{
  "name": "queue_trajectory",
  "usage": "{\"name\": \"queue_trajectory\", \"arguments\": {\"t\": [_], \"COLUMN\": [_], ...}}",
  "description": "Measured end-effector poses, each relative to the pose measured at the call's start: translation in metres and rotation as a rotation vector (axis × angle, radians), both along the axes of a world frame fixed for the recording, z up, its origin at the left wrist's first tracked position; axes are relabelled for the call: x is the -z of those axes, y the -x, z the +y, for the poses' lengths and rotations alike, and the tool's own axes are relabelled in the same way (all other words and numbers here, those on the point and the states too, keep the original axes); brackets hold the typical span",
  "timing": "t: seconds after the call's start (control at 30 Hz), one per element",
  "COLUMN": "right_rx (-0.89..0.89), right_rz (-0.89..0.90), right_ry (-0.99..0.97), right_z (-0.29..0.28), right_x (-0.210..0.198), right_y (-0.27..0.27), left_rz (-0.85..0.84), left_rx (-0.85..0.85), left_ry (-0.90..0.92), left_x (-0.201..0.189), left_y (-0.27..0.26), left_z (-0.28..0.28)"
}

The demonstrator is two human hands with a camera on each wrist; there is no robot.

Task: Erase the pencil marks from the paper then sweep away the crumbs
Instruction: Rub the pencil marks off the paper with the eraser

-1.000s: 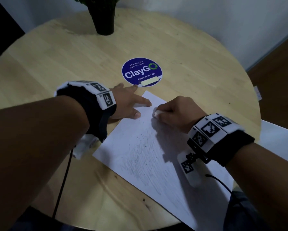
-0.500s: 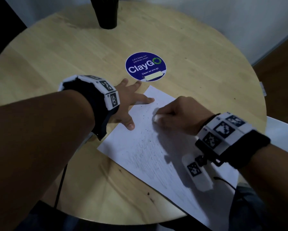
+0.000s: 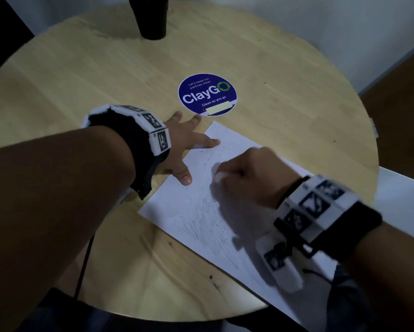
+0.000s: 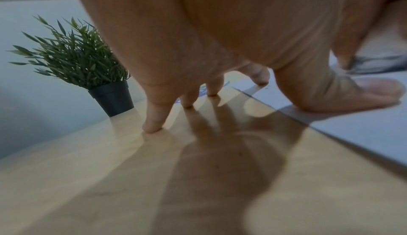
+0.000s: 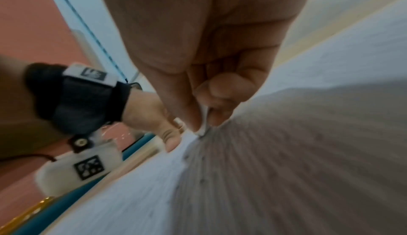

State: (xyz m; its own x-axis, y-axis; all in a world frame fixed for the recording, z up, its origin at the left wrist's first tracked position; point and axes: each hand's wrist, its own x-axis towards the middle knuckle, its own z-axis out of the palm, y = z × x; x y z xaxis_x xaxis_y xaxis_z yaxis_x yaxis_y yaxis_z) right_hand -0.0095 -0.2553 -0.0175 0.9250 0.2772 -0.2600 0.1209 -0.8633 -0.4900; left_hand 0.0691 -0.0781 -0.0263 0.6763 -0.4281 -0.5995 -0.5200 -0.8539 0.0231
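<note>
While the left hand (image 3: 180, 144) lies flat with fingers spread and straight, its thumb and index finger press on the near-left part of the paper (image 3: 201, 207) and the other fingertips (image 4: 154, 125) touch the bare worktop (image 3: 105, 68). It holds nothing. The right hand (image 3: 251, 178) is curled, and thumb and forefinger pinch a small white eraser (image 3: 219, 176) whose lower edge touches the sheet; in the right wrist view the eraser (image 5: 204, 123) shows as a thin white sliver between the two fingertips. The paper lies at an angle on the round wooden worktop, its far corner just beside a blue round ClayGo sticker (image 3: 207, 94) and its near-right end reaching past the worktop edge. Faint grey pencil marks (image 3: 206, 226) cover the middle of the sheet, below the eraser. Small dark crumbs (image 3: 209, 164) are scattered on the paper between the two hands. A potted plant (image 4: 88, 68) in a black pot stands at the far side of the worktop.
</note>
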Motion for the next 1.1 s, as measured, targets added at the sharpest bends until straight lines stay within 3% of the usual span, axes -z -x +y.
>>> {"name": "queue_trajectory", "arguments": {"t": [0.07,0.2,0.33,0.5,0.63,0.77,0.9,1.03,1.1], "right_rx": [-0.048,0.171,-0.105,0.159,-0.156,0.071,-0.192,0.01,-0.041], "right_rz": [0.031,-0.058,0.034,-0.055,0.027,-0.046,-0.002,-0.048,-0.048], "right_ry": [0.003,0.054,0.01,0.075,0.017,0.021,0.016,-0.016,-0.004], "right_z": [0.0,-0.016,0.011,-0.01,0.018,-0.001,0.022,0.009,0.015], "right_x": [-0.002,0.0,-0.003,-0.001,-0.002,-0.002,-0.001,0.002,0.003], "right_y": [0.0,-0.021,0.007,-0.019,0.011,-0.014,0.008,-0.009,-0.006], "left_rz": [0.001,0.0,-0.003,-0.001,0.004,0.006,-0.009,0.004,0.005], "left_rx": [-0.002,-0.005,-0.004,-0.009,-0.014,-0.018,-0.001,-0.022,-0.02], "left_ry": [-0.003,-0.001,0.002,0.005,0.006,0.011,0.009,0.023,0.028], "left_x": [0.0,0.002,0.002,0.005,0.004,0.006,0.004,0.007,0.008], "left_y": [0.0,-0.001,-0.002,-0.002,-0.004,-0.004,-0.003,-0.004,-0.004], "left_z": [0.0,0.0,0.0,0.0,0.001,0.001,0.0,0.002,0.003]}}
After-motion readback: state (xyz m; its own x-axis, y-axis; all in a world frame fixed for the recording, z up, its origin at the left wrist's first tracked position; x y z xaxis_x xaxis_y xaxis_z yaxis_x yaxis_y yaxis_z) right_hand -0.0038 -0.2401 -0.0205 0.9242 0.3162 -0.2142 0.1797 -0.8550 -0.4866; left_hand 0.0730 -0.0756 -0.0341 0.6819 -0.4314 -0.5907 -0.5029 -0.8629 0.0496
